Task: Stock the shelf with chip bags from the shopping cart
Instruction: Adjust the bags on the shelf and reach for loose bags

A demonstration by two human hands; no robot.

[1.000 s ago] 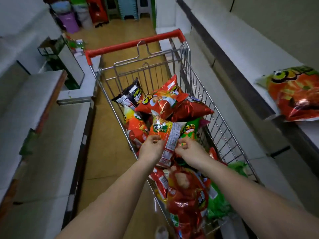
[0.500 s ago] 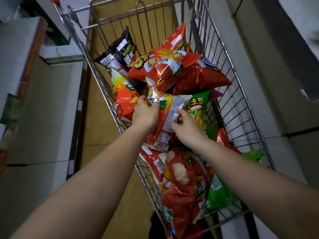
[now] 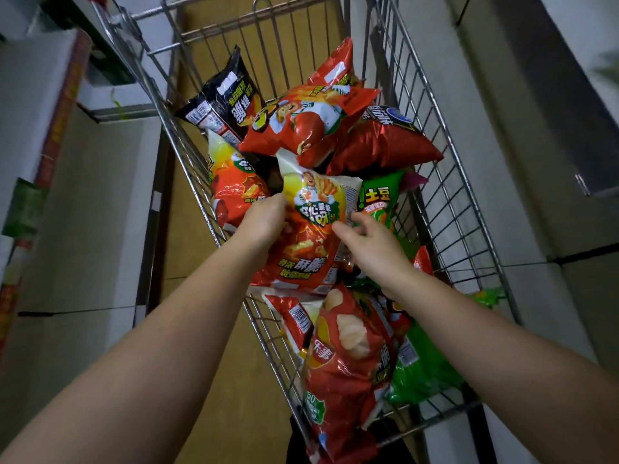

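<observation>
both hands (image 3: 315, 229) gripping orange chip bag (image 3: 311, 229), over cart (image 3: 445, 182)

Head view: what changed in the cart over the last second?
The yellow-and-red chip bag was turned over between both hands, from its printed back to its front. The left hand grips its left edge; the right hand touches its right edge. The other bags and the shopping cart stayed put.

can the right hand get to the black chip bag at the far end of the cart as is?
Probably not directly: the right hand is on the orange bag, and red bags overlap the black chip bag.
</observation>
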